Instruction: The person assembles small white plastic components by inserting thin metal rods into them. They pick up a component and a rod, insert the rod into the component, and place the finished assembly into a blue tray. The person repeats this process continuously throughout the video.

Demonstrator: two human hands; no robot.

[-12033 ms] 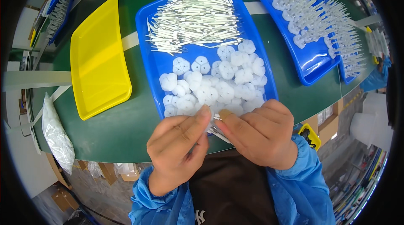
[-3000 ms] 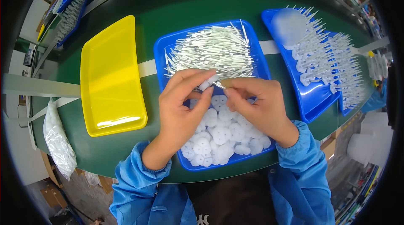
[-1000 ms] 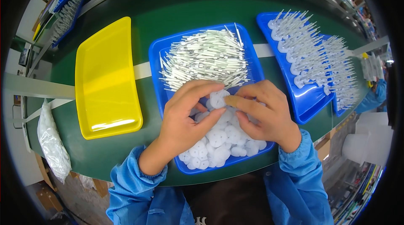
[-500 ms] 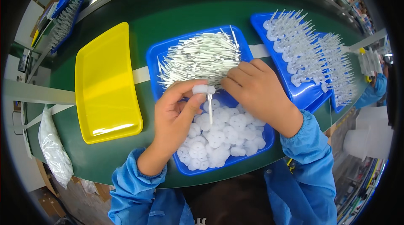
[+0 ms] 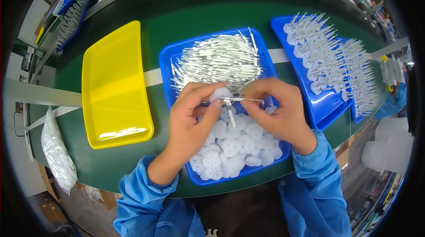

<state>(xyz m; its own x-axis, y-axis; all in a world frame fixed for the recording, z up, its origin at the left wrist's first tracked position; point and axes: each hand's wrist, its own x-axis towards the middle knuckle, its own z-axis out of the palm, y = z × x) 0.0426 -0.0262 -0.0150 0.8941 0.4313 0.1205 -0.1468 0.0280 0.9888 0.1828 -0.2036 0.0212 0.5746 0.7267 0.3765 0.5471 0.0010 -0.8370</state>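
My left hand (image 5: 188, 119) pinches a translucent white plastic disc (image 5: 220, 94) between thumb and fingertips. From that disc a short white stick (image 5: 231, 116) points down toward me. My right hand (image 5: 281, 110) grips another thin white stick (image 5: 241, 99), held crosswise with its left end at the disc; whether it has entered a hole I cannot tell. Both hands are over a blue tray (image 5: 166, 71). Its far half holds a heap of white sticks (image 5: 217, 60), its near half a pile of loose discs (image 5: 232, 144), partly hidden by my hands.
To the left lies a yellow tray (image 5: 116, 86), with a clear plastic bag (image 5: 57, 153) by the table's edge. At right, a blue tray (image 5: 325, 115) carries rows of discs with upright sticks (image 5: 316, 55). A co-worker's blue sleeve (image 5: 394, 102) shows at the far right.
My right hand has come from the stick heap toward my left hand, bringing a stick to the disc. The view has shifted slightly.
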